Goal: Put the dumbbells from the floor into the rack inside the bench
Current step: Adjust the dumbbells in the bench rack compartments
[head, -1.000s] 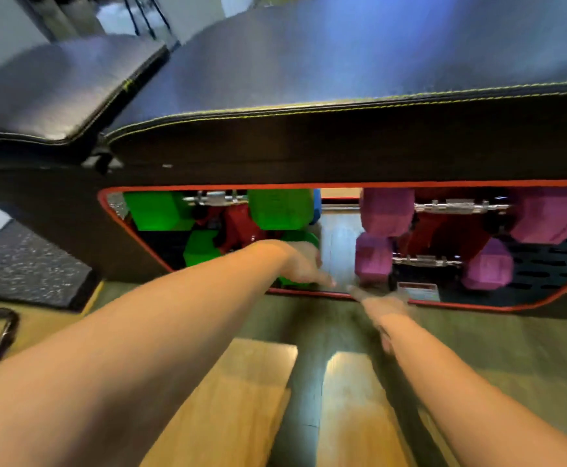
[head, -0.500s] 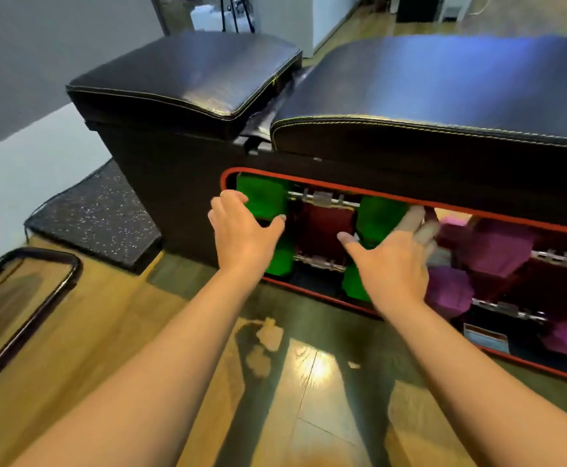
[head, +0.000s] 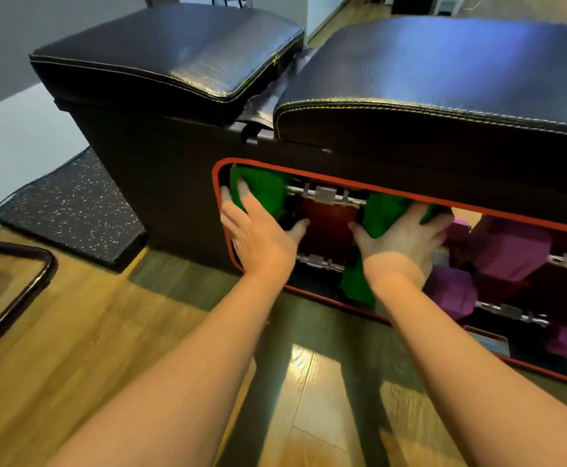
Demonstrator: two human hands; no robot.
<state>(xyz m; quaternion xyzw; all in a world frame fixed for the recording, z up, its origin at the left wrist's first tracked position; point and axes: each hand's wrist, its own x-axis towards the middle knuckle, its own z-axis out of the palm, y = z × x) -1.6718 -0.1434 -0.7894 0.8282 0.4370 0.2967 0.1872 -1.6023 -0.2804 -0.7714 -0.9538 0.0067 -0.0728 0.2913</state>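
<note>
The black bench (head: 180, 170) has a red-rimmed opening (head: 410, 197) with the rack inside. An upper green dumbbell (head: 268, 193) lies across the rack's left part, its metal handle toward me. My left hand (head: 258, 237) cups its left head, fingers spread over it and thumb out to the right. My right hand (head: 400, 244) cups its right head the same way. A second green dumbbell (head: 356, 284) sits below, mostly hidden by my hands. Purple dumbbells (head: 511, 247) fill the rack's right part.
Two black padded cushions (head: 174, 52) top the bench. A speckled black mat (head: 69, 207) lies on the wooden floor (head: 89, 348) at the bench's left end. A black-framed object (head: 12, 281) sits at the far left edge.
My head has risen and swung left, bringing the bench's left end into view. Both hands moved from the opening's lower edge up onto the two heads of the upper green dumbbell.
</note>
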